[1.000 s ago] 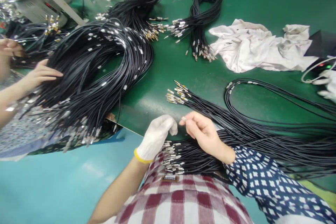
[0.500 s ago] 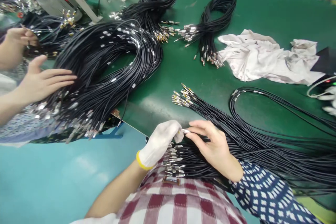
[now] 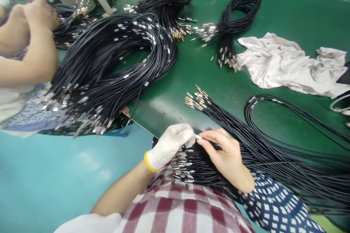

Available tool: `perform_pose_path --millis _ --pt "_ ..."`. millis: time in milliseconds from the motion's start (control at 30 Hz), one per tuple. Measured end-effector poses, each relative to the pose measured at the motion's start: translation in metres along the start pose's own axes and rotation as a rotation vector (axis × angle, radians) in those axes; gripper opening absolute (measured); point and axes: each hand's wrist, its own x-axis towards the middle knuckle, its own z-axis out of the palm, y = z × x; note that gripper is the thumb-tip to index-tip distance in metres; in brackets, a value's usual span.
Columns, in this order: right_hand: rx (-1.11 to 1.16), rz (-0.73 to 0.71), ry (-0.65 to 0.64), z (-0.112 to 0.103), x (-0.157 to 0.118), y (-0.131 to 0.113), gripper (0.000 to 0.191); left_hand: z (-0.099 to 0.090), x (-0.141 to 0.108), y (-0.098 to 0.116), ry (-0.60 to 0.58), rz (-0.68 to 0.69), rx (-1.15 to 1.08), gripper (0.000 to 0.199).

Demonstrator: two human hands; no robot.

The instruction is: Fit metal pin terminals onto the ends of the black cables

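Left hand (image 3: 175, 141), gloved: fingers curled closed on one end of a small silver connector (image 3: 198, 137), by the surface's (image 3: 164, 105) near edge. Right hand (image 3: 224, 151), bare: thumb and fingertips pinch the other end, apparently steadying it. Black cables (image 3: 207, 165): tips gathered at the near edge, below both hands, probably for easy reach. White cloth (image 3: 284, 62): crumpled towards the right edge, seemingly clear of the handwork.

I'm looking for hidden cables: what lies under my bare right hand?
Black cables pass under the right hand; their metal ends show to its left. Whatever lies directly beneath it is hidden.
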Motion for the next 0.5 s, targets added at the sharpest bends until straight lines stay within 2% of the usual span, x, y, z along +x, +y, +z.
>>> perform_pose_path --millis 233,500 --pt "-0.022 0.005 -0.006 0.0011 0.0015 -0.0022 0.010 -0.0024 0.0008 -0.0015 -0.077 -0.028 -0.026 0.030" --pt "-0.003 0.026 -0.008 0.0023 0.0013 0.0008 0.010 -0.0021 0.0008 0.0007 -0.087 -0.035 -0.019 0.031"
